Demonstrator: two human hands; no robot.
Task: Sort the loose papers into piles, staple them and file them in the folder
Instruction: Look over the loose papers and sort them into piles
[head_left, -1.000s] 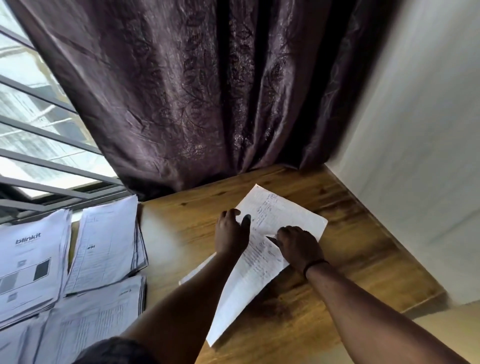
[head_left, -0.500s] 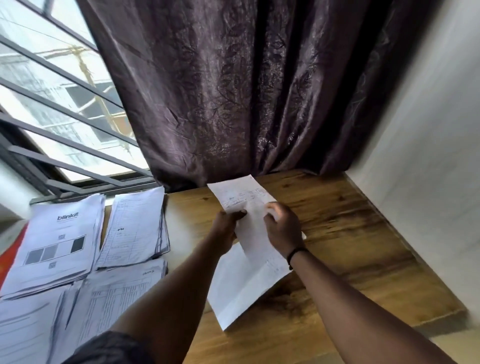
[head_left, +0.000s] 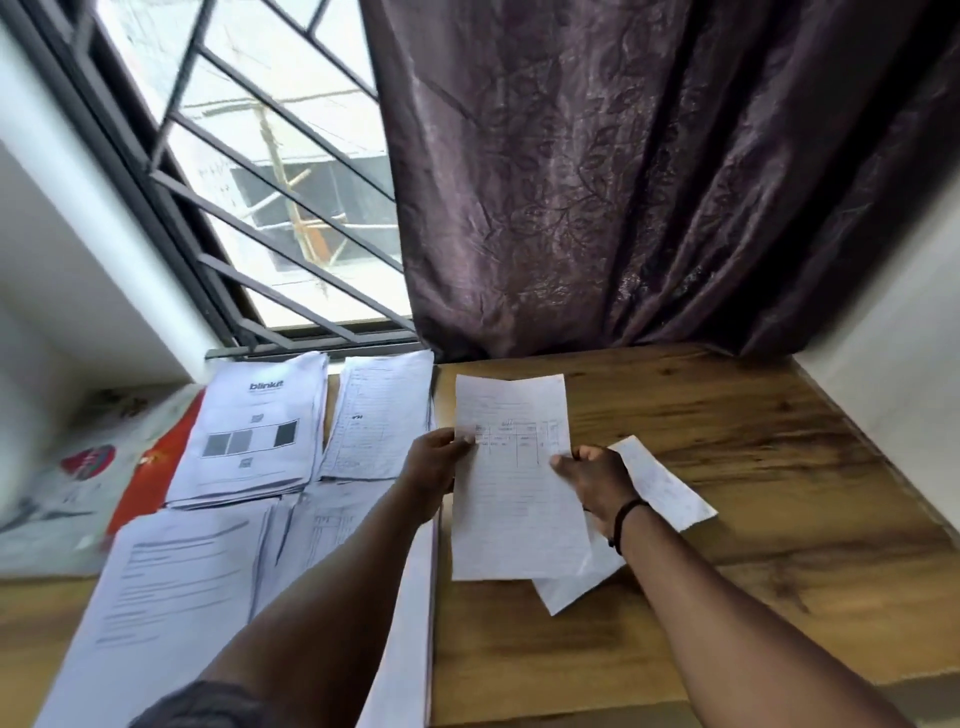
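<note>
A single printed sheet (head_left: 511, 467) is held raised over the wooden table (head_left: 727, 467), pinched at its left edge by the left hand (head_left: 434, 467) and at its right edge by the right hand (head_left: 597, 480). One second ago this sheet was pressed flat on the table; it is now lifted upright and turned to face the viewer, and a second sheet (head_left: 660, 483) is left lying beneath it. The sheet is judged to be under inspection before assignment to a pile, so sorting is under way and stapling not yet begun.

Four piles are counted at the left: the blinkit pile (head_left: 257, 426), a table-form pile (head_left: 379, 415) just beside it, a near-left pile (head_left: 176, 597), and a near-centre pile (head_left: 322, 525) partly hidden by the left arm. Two loose sheets are counted. A red folder (head_left: 150, 467) is partly visible under the piles; no stapler is seen.
</note>
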